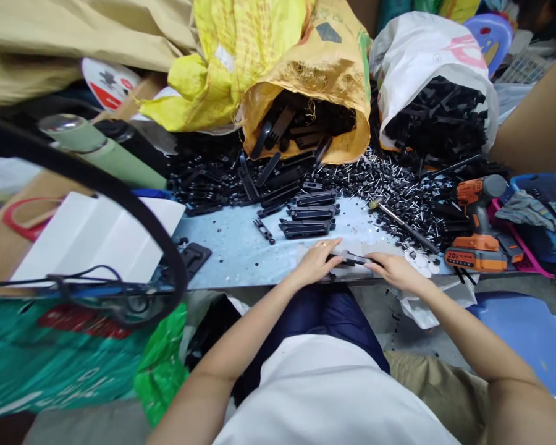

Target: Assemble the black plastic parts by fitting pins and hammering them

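Between my two hands, at the table's front edge, lies a long black plastic part. My left hand pinches its left end, with a ring on one finger. At the other end, my right hand has its fingers closed on the part. Just beyond my hands, similar black assembled parts lie in a short row. A small black linkage piece sits left of that row. To the right lies a screwdriver-like rod beside a heap of screws and small black fittings.
An orange cordless drill stands at the right, near a blue basket. An orange sack and a white sack spill black parts at the back. A dark curved arm crosses the left, over white paper.
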